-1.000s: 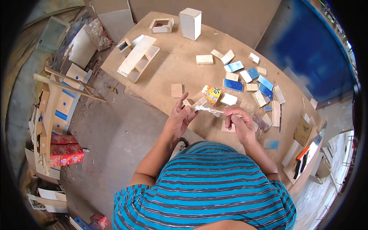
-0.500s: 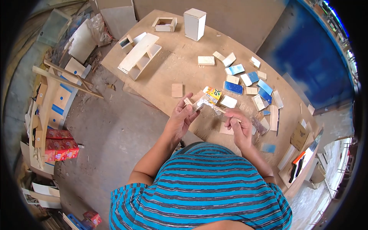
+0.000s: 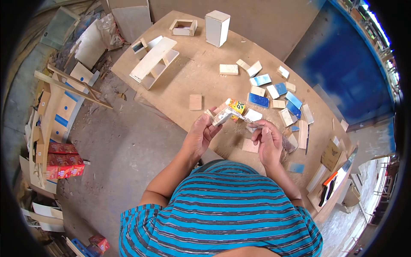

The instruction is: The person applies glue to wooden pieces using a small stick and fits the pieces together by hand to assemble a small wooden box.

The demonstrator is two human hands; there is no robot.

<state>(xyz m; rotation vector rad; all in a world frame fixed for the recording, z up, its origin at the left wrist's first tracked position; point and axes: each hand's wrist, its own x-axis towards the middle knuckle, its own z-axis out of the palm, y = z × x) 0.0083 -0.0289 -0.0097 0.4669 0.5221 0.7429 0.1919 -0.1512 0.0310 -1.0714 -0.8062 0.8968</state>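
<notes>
My left hand (image 3: 201, 133) grips a small wooden piece (image 3: 221, 116) whose upper face is partly white. Between the fingers of my right hand (image 3: 268, 141) is a thin stick (image 3: 247, 120) smeared with white paste, its far end close to the wooden piece. Just beyond them a yellow packet (image 3: 236, 107) lies on the wooden table (image 3: 192, 88). White, bare and blue blocks, among them a dark blue block (image 3: 258, 100), are scattered to the right of the packet.
A tall white box (image 3: 217, 29), an open wooden frame (image 3: 183, 28) and a shelf-like wooden piece (image 3: 154, 63) stand at the table's far side. A saw with an orange and black handle (image 3: 329, 186) lies at the right edge. Red boxes (image 3: 64, 165) sit at the left.
The stick's white-smeared end has shifted across the wooden piece, and more white shows on its face. The wooden piece is turned more toward the camera. The view has shifted slightly.
</notes>
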